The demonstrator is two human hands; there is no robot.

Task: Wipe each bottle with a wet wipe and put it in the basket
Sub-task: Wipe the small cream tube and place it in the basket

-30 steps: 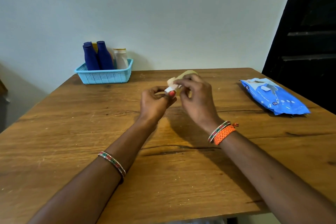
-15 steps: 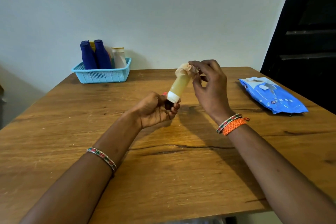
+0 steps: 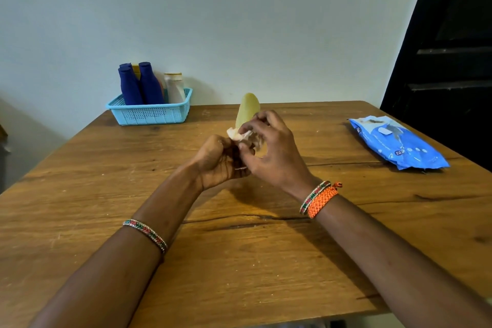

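A pale yellow plastic bottle [image 3: 247, 110] is held above the wooden table [image 3: 239, 261], its lower end gripped in the left hand [image 3: 217, 161] while the right hand [image 3: 269, 152] pinches a crumpled white wet wipe [image 3: 239, 134] against it. Two dark blue bottles [image 3: 141, 85] and a white one [image 3: 174, 88] already stand in the turquoise plastic basket [image 3: 150, 114]; this one appears to be the last left to wipe and put away.

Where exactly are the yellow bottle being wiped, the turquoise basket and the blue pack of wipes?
yellow bottle [image 3: 248, 110], head view, on its bare upper body above the fingers.
turquoise basket [image 3: 151, 114], head view, on its perforated front wall.
blue pack of wet wipes [image 3: 399, 145], head view, on the middle of its top face.
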